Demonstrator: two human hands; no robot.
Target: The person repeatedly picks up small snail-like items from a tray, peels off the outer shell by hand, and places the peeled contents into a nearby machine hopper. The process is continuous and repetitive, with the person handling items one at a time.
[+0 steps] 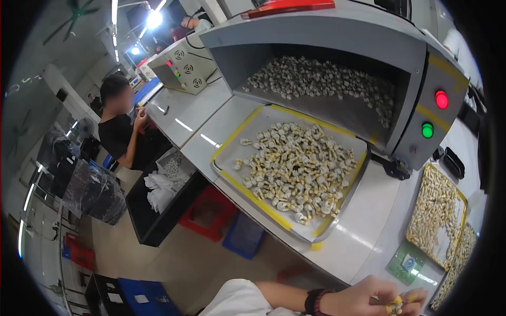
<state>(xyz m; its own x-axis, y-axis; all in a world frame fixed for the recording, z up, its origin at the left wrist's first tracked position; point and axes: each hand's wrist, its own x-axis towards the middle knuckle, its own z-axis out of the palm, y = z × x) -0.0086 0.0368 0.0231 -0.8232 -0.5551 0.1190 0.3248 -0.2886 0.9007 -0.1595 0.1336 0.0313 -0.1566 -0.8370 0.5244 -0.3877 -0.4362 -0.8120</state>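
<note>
At the lower right edge, my left hand [358, 299] reaches in with a dark wristband and a beaded bracelet on its wrist. Its fingers are closed on a small yellow-and-white piece [393, 305]. Close beside that piece, fingertips with yellow on them, seemingly of my right hand [415, 298], show at the picture's edge; their grip is mostly hidden. Beyond my hands lies a grey tray [226, 152] with yellow-taped edges, heaped with small whitish and yellow pieces [295, 168]. A green square pad [405, 263] bearing a small pale item lies nearest my hands.
A grey machine [316, 29] with an open mouth holds many similar pieces, its red and green buttons [434, 116] on the right. Another full tray [435, 210] lies right. Black bin [153, 226], red and blue crates [211, 210] stand left; a person [121, 126] sits beyond.
</note>
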